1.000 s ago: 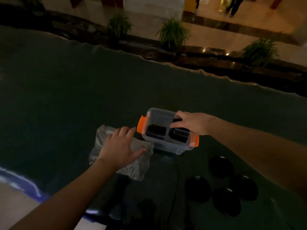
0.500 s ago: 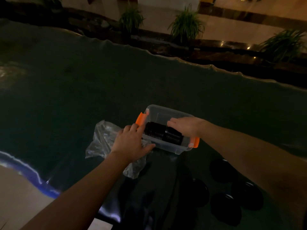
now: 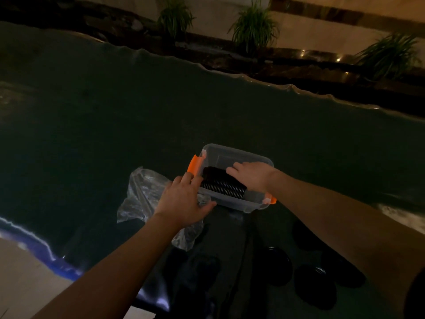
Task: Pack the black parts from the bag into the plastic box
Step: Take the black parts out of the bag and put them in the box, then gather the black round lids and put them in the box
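Observation:
A clear plastic box (image 3: 239,155) with orange latches sits mid-table. A row of black ribbed round parts (image 3: 224,185) lies along its near side. My right hand (image 3: 251,174) rests flat on the right end of that row, fingers spread. My left hand (image 3: 185,200) lies over the crumpled clear bag (image 3: 143,194), its fingertips touching the box's left wall by the orange latch (image 3: 194,165). The bag looks flat and empty where visible.
Several black round lids (image 3: 315,287) lie on the dark table cover near my right forearm. The table's wavy far edge (image 3: 253,77) borders a ledge with potted plants (image 3: 254,26). A blue-edged near corner (image 3: 43,252) shows at lower left.
The two separate stacks of parts in the box have been pushed together into one row. My left hand moved from the bag's middle up to the box's left side.

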Demonstrator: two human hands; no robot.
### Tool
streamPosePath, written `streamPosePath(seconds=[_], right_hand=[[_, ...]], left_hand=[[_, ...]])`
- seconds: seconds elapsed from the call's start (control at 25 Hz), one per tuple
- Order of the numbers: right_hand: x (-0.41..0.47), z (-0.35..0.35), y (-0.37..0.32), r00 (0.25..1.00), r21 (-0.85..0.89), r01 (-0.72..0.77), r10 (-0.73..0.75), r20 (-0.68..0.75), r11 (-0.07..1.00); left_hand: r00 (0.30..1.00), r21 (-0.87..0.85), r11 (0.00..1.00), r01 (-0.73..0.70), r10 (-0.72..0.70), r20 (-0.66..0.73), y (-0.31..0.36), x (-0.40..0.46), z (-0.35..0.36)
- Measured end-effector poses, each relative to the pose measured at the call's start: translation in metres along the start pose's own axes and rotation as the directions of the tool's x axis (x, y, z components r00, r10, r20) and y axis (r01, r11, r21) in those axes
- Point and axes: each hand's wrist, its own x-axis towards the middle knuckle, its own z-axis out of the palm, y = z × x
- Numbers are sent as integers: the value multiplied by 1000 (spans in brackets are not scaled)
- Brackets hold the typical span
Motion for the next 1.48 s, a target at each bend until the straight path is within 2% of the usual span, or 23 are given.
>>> streamPosePath(seconds=[0.32,0.56,0.64,0.76,0.88,1.0,1.2,1.36,1.48], right_hand=[[-15,-2,-11,989,106,-128,120,81,986],[-37,-11,-16,967,108,-239,226,118,965],[-49,-16,-18,952,118,-300,290,93,947],[-76,-25,-24,916,212,-384,399,-33,899],[-115,-27,-42,839,294,-471,525,-141,832],[-160,-18,-73,753,353,-550,633,-182,756],[-232,20,-117,622,386,-703,780,-74,597],[-273,63,-134,602,445,-718,799,9,536],[-295,100,-132,614,437,-732,784,92,522]], left_hand=[[999,-4,1000,-26,26,32,-6,-2,-2],[998,-25,998,-63,63,-2,-11,-5,-11],[995,-13,995,-96,96,-25,-13,-5,-15],[982,-15,984,-180,179,-61,-10,-2,-22],[955,-42,956,-292,289,-57,-1,0,-26],[914,-45,914,-404,402,-49,15,-3,-28],[835,-67,833,-550,548,-45,64,-17,-24],[786,-48,785,-618,619,-4,107,-35,3],[790,11,793,-609,605,100,141,-47,33]])
